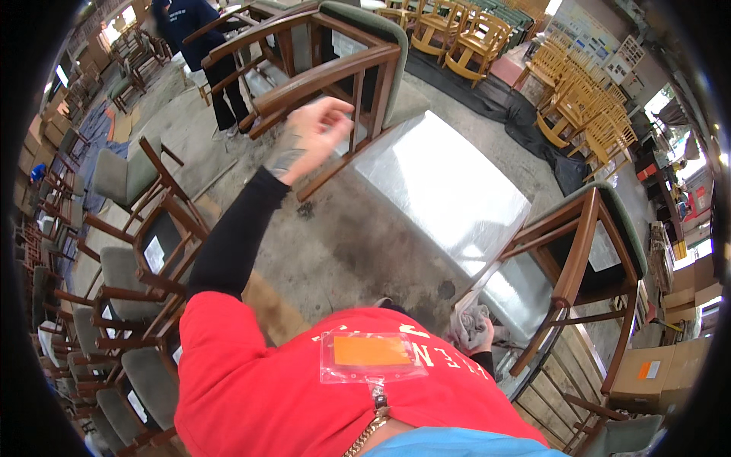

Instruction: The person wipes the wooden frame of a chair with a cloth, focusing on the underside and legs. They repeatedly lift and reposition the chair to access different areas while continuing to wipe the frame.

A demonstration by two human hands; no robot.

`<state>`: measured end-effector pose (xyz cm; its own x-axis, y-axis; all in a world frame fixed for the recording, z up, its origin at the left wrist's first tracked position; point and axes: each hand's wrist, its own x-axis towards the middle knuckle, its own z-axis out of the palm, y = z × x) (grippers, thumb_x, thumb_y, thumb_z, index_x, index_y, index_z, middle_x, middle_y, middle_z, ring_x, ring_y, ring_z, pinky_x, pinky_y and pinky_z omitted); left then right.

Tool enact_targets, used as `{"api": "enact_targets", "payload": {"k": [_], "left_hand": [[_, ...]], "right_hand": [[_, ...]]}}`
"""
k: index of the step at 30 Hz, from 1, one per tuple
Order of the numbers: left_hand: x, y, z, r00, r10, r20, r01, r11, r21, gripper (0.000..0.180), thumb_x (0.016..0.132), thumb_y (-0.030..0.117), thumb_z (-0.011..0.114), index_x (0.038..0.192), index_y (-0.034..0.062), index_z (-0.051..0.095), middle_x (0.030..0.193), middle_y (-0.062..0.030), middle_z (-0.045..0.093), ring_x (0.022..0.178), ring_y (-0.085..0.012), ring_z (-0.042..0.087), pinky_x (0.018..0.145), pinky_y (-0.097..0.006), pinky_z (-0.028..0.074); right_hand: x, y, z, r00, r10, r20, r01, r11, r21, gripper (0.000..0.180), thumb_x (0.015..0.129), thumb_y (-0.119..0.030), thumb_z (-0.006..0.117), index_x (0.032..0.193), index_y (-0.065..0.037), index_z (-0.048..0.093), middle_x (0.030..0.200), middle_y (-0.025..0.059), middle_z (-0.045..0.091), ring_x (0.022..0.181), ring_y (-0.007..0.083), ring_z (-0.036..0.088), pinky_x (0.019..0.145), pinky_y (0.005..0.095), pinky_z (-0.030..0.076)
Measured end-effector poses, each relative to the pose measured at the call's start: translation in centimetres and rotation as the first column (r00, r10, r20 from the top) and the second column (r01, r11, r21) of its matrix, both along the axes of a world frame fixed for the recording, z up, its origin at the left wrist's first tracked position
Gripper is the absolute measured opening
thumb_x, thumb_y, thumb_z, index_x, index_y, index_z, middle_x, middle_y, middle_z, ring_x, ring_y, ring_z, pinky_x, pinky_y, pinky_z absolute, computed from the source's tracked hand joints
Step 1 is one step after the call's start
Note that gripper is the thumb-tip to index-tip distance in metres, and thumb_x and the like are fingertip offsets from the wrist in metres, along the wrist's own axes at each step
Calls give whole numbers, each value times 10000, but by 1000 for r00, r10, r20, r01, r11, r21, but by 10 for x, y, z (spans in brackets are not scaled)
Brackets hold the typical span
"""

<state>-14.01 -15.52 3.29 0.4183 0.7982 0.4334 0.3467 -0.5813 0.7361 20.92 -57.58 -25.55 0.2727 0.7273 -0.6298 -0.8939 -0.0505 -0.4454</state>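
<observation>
My left hand (314, 135) is raised in front of an upturned wooden chair (327, 80) with a green-grey padded seat. Its fingers are loosely curled, slightly blurred, with nothing visible in them; whether they touch the chair frame I cannot tell. Low at my right side, my right hand (484, 337) grips a crumpled greyish cloth (466, 324). Between the hands lies a table-like surface (445, 190) with a shiny, silvery covering that reflects the light. A second tipped wooden chair (582, 255) rests at its right end, its dark seat underside showing a white label.
Many padded wooden chairs (141, 278) crowd the left side. Yellow wooden chairs (582, 99) stand in rows at the far right, by black sheeting (487, 103). Another person (221, 84) in dark clothes stands beyond the upturned chair. Cardboard boxes (647, 373) and wooden slats (556, 392) are at the right.
</observation>
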Motion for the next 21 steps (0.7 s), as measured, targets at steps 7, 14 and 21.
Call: {"api": "enact_targets", "payload": {"k": [7, 14, 21], "left_hand": [[-107, 113, 1, 934, 208, 291, -190, 978, -89, 189, 959, 92, 660, 1113, -15, 689, 930, -70, 739, 873, -127, 711, 807, -253, 549], [-219, 208, 5, 908, 418, -11, -419, 908, -27, 229, 952, 173, 677, 1114, 12, 686, 905, -71, 742, 811, -123, 693, 742, -258, 528], [-264, 372, -2, 765, 549, -337, -416, 821, 391, 437, 872, 282, 721, 1212, 18, 644, 1096, -160, 714, 1010, -276, 693, 913, -390, 533]], "right_hand": [[12, 223, 26, 986, 5, 168, -49, 965, 257, 395, 941, -334, 584, 1205, -47, 645, 1126, 126, 694, 1043, 293, 665, 953, 461, 538], [-25, 446, 125, 936, 294, 193, -352, 780, 517, 436, 954, -332, 585, 1226, 8, 619, 1176, 182, 685, 1088, 325, 668, 1013, 457, 518], [-109, 599, 176, 927, 320, 193, -373, 757, 536, 353, 940, -342, 633, 1117, -39, 668, 1070, 133, 721, 950, 285, 706, 864, 421, 578]]}}
